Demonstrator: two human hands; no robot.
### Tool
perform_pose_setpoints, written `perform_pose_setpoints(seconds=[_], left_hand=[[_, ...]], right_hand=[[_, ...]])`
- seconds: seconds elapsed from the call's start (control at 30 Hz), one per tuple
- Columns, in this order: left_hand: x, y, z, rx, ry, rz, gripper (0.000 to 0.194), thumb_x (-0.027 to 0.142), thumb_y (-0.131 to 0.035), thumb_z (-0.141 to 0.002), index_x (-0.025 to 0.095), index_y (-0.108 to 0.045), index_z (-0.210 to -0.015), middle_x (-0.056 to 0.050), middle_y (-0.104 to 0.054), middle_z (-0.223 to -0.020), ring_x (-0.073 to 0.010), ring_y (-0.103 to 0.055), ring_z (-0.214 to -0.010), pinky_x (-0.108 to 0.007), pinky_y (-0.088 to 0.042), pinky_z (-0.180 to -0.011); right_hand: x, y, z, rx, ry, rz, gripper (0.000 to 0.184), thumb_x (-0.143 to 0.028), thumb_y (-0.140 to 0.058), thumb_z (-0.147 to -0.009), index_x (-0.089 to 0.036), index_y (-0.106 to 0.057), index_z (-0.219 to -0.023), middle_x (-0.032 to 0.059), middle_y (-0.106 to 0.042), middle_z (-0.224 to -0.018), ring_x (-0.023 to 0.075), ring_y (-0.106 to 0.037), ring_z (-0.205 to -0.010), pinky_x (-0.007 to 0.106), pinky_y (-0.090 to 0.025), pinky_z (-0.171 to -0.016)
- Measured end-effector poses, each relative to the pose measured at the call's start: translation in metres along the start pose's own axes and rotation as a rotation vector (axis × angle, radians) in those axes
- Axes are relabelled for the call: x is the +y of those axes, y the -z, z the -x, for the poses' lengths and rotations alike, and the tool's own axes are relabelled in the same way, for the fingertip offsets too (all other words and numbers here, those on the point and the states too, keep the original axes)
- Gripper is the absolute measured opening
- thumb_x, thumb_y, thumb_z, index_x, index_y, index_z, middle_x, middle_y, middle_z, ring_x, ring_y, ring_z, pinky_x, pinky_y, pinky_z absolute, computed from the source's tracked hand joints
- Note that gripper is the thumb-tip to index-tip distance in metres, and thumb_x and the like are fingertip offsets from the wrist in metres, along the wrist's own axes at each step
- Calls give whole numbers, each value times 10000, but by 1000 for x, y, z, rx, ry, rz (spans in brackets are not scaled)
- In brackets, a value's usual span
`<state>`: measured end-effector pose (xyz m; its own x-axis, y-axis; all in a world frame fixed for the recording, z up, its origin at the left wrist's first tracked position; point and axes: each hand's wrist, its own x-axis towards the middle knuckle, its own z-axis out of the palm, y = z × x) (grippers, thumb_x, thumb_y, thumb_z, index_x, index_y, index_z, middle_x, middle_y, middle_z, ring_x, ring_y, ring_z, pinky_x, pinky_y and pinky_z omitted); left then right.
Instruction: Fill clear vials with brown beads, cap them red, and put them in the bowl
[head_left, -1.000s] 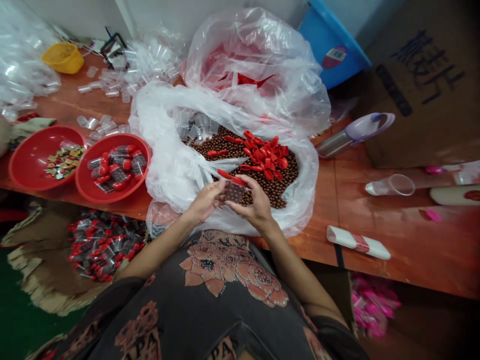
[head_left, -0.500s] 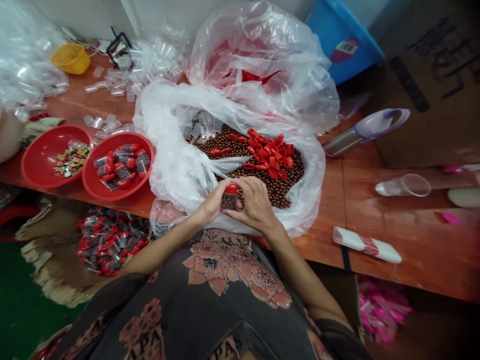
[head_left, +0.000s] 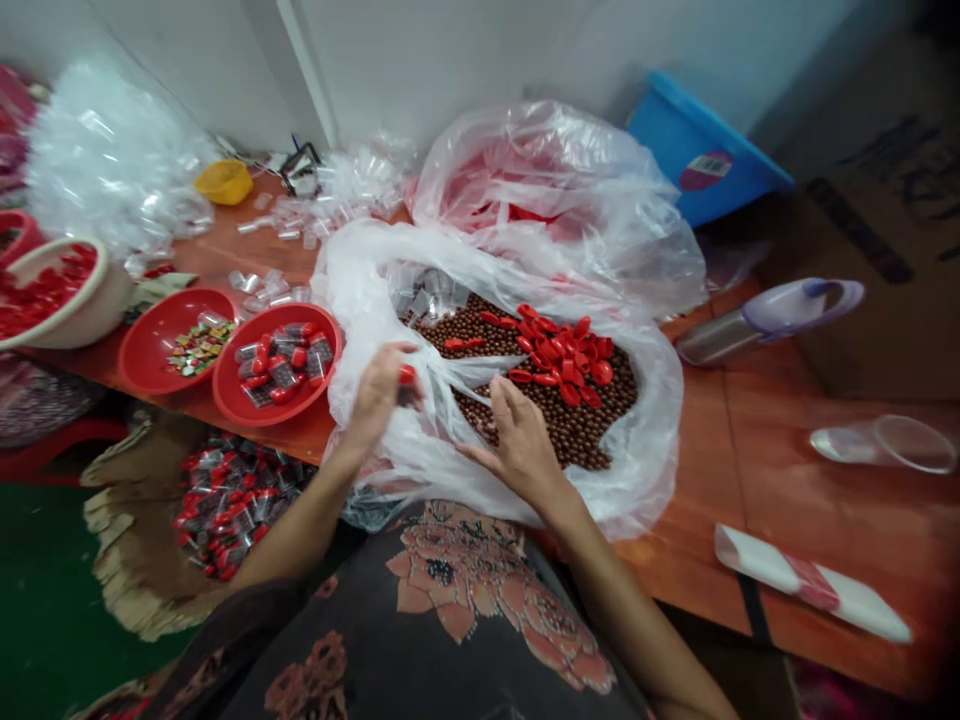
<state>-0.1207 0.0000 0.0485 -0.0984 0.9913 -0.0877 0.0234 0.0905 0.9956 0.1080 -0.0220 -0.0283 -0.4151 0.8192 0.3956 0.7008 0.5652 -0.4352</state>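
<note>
My left hand (head_left: 373, 400), a little blurred, is closed around a small clear jar with a red cap (head_left: 406, 374), over the left part of the white plastic bag (head_left: 356, 275). My right hand (head_left: 525, 445) is empty, fingers apart, above the front of the brown balls (head_left: 589, 432) in that bag. Loose red caps (head_left: 566, 352) lie heaped on the balls. Several clear empty jars (head_left: 429, 298) sit at the bag's back left. To the left of my left hand, a red bowl (head_left: 244, 405) holds several filled, red-capped jars.
Another red bowl (head_left: 131, 360) with small colourful pieces and a white basin (head_left: 105, 310) of red parts stand left. A carton (head_left: 124, 520) of capped jars is below the table edge. To the right are a flask (head_left: 780, 318), a plastic cup (head_left: 885, 442) and a white packet (head_left: 814, 580).
The hands have parted. My left hand has carried the capped jar leftward; my right hand has let go of it and opened. The view has shifted, showing more of the left side.
</note>
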Motion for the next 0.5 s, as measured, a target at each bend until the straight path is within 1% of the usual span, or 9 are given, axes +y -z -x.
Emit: perform_pose_setpoints(seconds=[0.07,0.13,0.2,0.23,0.3,0.37,0.4,0.43,0.5], left_hand=[[29,59,-14,244,-185,-169,513,696,-457,-904,227,-630,-1021,-22,-673,-656,-167,-639,-553,-307,-485,-536],[55,112,-24,373,-267,-493,392,633,-523,-905,273,-679,-893,-55,-678,-678,-243,-696,-741,-370,-497,-629],[74,139,-34,509,-398,-860,255,536,-643,-863,290,-688,-810,-73,-687,-749,-299,-681,-912,-440,-497,-794],[80,139,-41,567,-473,-985,213,484,-650,-869,280,-694,-823,-79,-694,-811,-309,-662,-967,-465,-479,-868],[82,117,-61,587,-589,-1077,204,381,-576,-922,223,-698,-881,-89,-693,-915,-291,-639,-986,-475,-454,-930],[72,72,-91,336,-562,-1058,213,290,-521,-950,177,-698,-916,-94,-694,-966,-240,-630,-958,-404,-466,-902],[64,47,-109,215,-538,-1065,168,248,-552,-926,181,-705,-908,-77,-708,-966,-217,-635,-941,-362,-472,-890],[53,23,-127,109,-493,-1073,134,206,-581,-895,179,-710,-873,-72,-718,-945,-212,-644,-932,-337,-474,-881],[30,-16,-162,-91,-172,-1113,134,111,-583,-852,146,-712,-868,-120,-721,-986,-257,-629,-1064,-343,-437,-947]], right_hand=[[9,-3,3,13,-91,-58,901,-497,-573,-928,-224,-39,-1600,206,-356,-1540,336,-385,-1429,537,-417,-1120],[21,-4,6,4,-153,-82,820,-450,-545,-951,-225,-94,-1598,203,-380,-1519,334,-406,-1418,532,-429,-1121],[34,-5,7,-14,-180,-71,749,-425,-533,-958,-203,-186,-1584,209,-414,-1492,339,-436,-1394,536,-434,-1118],[39,-4,6,-23,-184,-53,710,-411,-529,-960,-187,-240,-1568,213,-436,-1474,342,-454,-1376,536,-444,-1107],[48,-4,1,-40,-182,-6,603,-358,-512,-965,-156,-364,-1513,216,-496,-1419,340,-506,-1318,527,-470,-1074],[53,-5,-11,-65,-153,31,477,-291,-487,-968,-133,-495,-1419,205,-577,-1324,326,-566,-1222,505,-494,-1035],[55,-6,-20,-80,-129,39,421,-262,-476,-968,-129,-554,-1360,195,-618,-1266,315,-590,-1166,492,-502,-1015],[55,-8,-30,-96,-101,40,374,-237,-468,-968,-129,-603,-1300,182,-653,-1205,303,-607,-1112,477,-509,-995],[57,-15,-54,-124,-57,46,314,-209,-462,-967,-146,-671,-1194,157,-697,-1119,288,-620,-1040,454,-511,-956]])
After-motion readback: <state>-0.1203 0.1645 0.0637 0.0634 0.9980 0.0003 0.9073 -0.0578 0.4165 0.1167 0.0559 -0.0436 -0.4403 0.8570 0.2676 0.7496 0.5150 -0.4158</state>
